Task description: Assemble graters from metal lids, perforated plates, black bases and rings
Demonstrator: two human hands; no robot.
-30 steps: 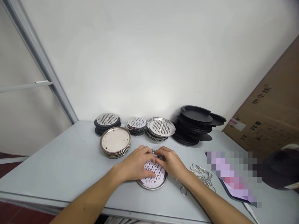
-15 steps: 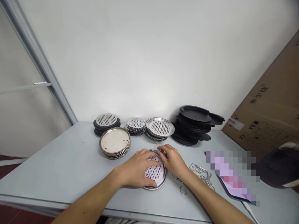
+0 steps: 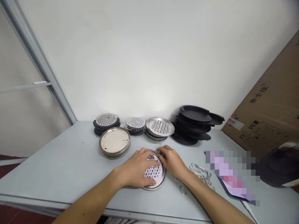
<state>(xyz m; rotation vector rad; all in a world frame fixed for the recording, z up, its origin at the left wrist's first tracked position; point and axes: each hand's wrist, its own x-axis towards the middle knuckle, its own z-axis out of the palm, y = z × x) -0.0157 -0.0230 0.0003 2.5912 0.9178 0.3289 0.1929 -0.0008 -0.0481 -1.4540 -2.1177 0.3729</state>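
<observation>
A shallow round metal tray [image 3: 161, 183] lies near the front of the table, with a pale perforated grater disc [image 3: 154, 172] inside it. From the left, my left hand [image 3: 140, 168] grips the disc, thumb at its near edge and fingers across its far side. My right hand [image 3: 172, 160] is at the tray's upper right rim, its thumb and bent fingers pinched around the edge; the exact fingertip contact is partly hidden. Behind my left hand stands a stack of similar round metal trays [image 3: 115, 140].
Along the wall stand black holders with a perforated disc [image 3: 106, 120], grater discs [image 3: 136, 123], rimmed metal graters [image 3: 161, 127] and black round holders [image 3: 195, 114]. Wire loops [image 3: 202, 174], a small ring [image 3: 182, 190] and a phone [image 3: 233, 183] lie right. A cardboard box [image 3: 263, 109] leans there.
My right hand has shifted very slightly left along the tray rim. The disc and tray have moved a little to the left under my hands; the stacks are unchanged.
</observation>
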